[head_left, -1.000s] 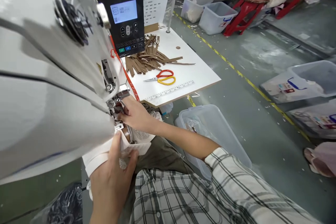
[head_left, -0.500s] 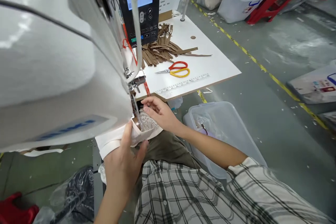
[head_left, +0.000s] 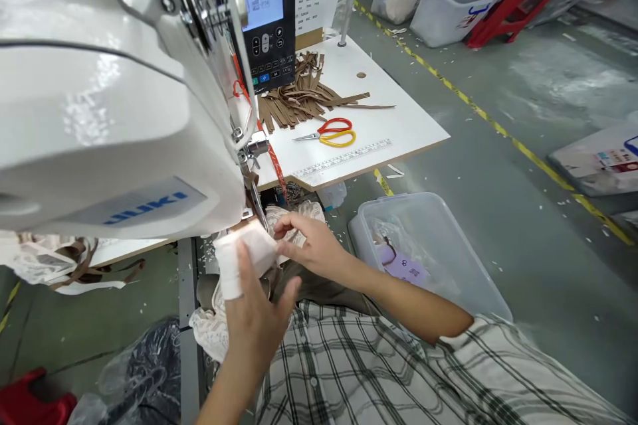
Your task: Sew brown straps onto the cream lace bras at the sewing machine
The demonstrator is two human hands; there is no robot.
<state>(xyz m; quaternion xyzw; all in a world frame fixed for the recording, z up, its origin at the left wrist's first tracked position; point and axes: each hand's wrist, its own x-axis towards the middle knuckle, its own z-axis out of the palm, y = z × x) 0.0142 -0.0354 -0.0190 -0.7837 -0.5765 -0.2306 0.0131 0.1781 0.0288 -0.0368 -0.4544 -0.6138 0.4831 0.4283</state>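
The pale fabric piece (head_left: pixel 248 249), which was pressed under the needle of the sewing machine (head_left: pixel 100 113) half a second ago, has been drawn clear and is now held just below and in front of it, above the lap. It is gripped by the left hand (head_left: pixel 256 319), with the thumb laid over it and the fingers closed beneath. Its near edge is pinched by the fingertips of the right hand (head_left: pixel 312 246), which has been lowered from beside the needle; the scissors (head_left: pixel 329 133) are left unmoved on the table (head_left: pixel 399 126).
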